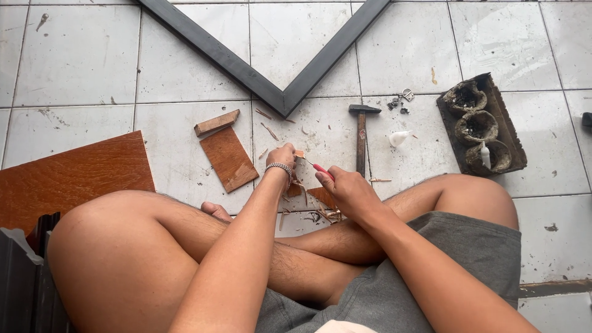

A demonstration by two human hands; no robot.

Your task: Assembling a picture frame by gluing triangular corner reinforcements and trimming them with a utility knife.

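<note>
I sit cross-legged on a tiled floor. My left hand [282,156], with a metal bracelet on its wrist, pinches a small piece of brown wood [299,154] at its fingertips. My right hand [345,188] grips a red-handled knife [319,168] whose blade reaches to that small wood piece. Below my hands lie brown wood offcuts and shavings [311,200] on the floor, partly hidden by my hands and legs.
A hammer [361,132] lies just beyond my hands. A flat brown wood piece [229,158] and a small block [216,123] lie to the left, a large brown panel [71,176] at far left. A dark frame corner [283,98], metal bits [399,100], a white glue bottle [398,138] and a dark tray [481,125] lie beyond.
</note>
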